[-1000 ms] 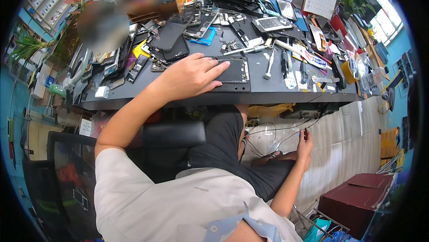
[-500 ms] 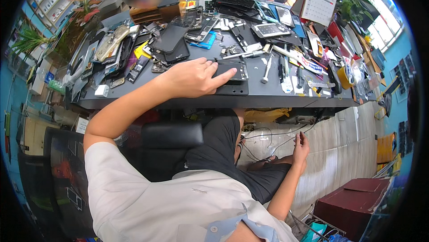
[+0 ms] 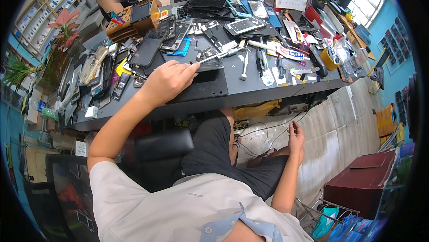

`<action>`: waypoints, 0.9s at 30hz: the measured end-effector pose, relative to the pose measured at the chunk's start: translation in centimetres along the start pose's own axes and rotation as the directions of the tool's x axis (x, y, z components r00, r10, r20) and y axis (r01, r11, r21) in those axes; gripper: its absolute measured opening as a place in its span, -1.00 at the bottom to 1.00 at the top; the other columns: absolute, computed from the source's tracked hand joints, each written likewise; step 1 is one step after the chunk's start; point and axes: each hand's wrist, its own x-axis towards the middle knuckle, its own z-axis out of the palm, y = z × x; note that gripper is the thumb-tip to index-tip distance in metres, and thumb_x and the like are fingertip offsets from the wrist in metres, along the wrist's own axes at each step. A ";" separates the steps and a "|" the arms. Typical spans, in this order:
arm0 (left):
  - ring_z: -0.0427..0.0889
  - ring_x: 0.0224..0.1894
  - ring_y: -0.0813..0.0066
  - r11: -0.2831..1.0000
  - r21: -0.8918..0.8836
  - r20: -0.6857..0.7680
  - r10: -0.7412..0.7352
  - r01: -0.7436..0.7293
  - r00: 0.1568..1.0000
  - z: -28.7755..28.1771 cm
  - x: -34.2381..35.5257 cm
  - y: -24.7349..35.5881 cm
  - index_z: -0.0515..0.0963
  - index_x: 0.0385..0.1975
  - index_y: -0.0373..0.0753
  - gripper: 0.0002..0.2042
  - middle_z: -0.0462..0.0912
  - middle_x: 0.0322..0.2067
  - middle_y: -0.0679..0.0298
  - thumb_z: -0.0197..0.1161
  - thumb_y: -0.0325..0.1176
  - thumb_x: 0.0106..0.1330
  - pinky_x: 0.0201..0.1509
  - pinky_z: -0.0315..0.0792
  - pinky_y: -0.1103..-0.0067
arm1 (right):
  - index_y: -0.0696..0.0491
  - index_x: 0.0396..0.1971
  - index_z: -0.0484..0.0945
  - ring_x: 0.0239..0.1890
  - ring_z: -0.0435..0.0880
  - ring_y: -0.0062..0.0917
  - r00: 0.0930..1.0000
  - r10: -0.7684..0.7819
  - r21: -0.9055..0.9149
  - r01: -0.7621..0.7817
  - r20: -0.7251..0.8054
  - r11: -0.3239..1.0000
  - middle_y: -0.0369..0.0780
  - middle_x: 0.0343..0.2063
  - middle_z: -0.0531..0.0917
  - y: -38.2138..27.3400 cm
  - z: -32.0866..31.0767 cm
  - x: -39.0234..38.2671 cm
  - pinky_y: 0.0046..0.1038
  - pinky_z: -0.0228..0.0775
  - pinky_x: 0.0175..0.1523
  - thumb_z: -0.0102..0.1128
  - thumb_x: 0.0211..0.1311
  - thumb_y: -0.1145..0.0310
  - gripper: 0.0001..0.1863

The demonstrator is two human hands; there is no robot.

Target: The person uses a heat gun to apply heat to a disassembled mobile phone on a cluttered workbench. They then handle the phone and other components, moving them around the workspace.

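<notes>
Gripping a phone part [image 3: 211, 66], left hand [image 3: 166, 83] holds it tilted over the black mat [image 3: 202, 87]; right hand [image 3: 296, 140] hangs low, fingers half-curled, whether grasping anything I cannot tell.

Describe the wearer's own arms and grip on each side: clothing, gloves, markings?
Left grip and right grip are ungloved human hands. Left forearm and right forearm are bare, no watch visible. The left sleeve is short, plain, off-white, ending near the elbow; the matching shirt has light-blue buttoned trim.
</notes>
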 end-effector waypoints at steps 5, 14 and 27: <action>0.84 -0.23 0.19 0.999 -0.048 -0.024 -0.015 0.014 1.000 0.5 -0.2 -0.5 0.69 0.11 -0.34 -0.68 0.83 -0.27 0.12 0.51 -0.48 0.40 0.00 0.70 0.32 | 0.18 0.24 0.76 -0.15 0.83 -0.54 1.000 -0.011 0.007 0.011 0.008 1.000 -0.18 -0.11 0.87 -0.6 0.0 -0.1 -0.46 0.63 -0.06 0.45 0.57 0.25 -0.59; 0.85 -0.19 0.54 0.412 -0.715 0.174 -0.677 0.565 0.715 -3.9 1.7 0.5 0.71 0.06 -0.39 -0.81 0.89 -0.19 0.19 0.43 -0.44 0.58 -0.08 0.66 0.56 | 0.18 0.25 0.75 -0.16 0.82 -0.55 1.000 -0.023 -0.032 0.024 0.019 0.999 -0.19 -0.15 0.87 -0.2 -0.2 0.0 -0.48 0.62 -0.08 0.47 0.54 0.26 -0.57; 0.84 -0.11 0.62 -0.045 -0.889 0.359 -0.687 0.456 0.632 -4.2 2.0 -0.7 0.65 0.11 -0.37 -0.78 0.88 -0.12 0.21 0.43 -0.43 0.60 0.03 0.68 0.63 | 0.17 0.22 0.77 -0.18 0.80 -0.57 1.000 -0.027 -0.001 0.027 0.006 1.000 -0.21 -0.16 0.86 0.3 -0.1 0.2 -0.48 0.62 -0.05 0.49 0.53 0.27 -0.59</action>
